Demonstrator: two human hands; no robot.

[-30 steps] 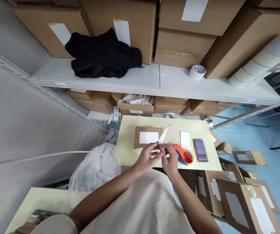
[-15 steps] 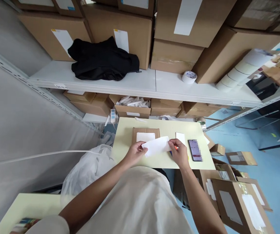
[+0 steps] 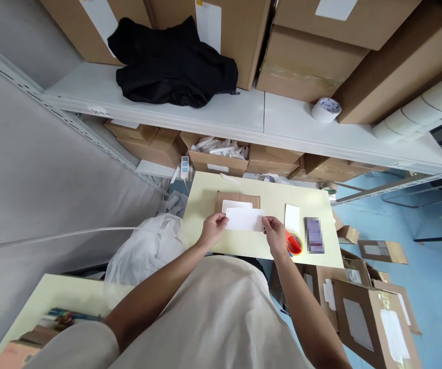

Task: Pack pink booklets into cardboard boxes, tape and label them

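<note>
Stretched level between my two hands is a white paper label [image 3: 244,219]. My left hand [image 3: 213,228] pinches its left end, and my right hand [image 3: 275,233] pinches its right end. Right behind the label lies a small cardboard box [image 3: 240,197] with another white label [image 3: 237,204] on it. The held label overlaps the lower part of that one; whether it touches the box I cannot tell. Beside my right hand sits an orange and yellow tape dispenser [image 3: 294,243], partly covered by the hand.
On the pale yellow table [image 3: 201,195] a white card [image 3: 292,218] and a phone [image 3: 314,236] lie to the right. A shelf [image 3: 252,120] above holds large boxes, a black garment [image 3: 175,66] and a tape roll [image 3: 326,109]. More cartons [image 3: 375,318] stand on the floor at right.
The label has gone from slanted to nearly level and now overlaps the box's label. The tape dispenser shows more beside my right hand. My view has tilted down and shifted left.
</note>
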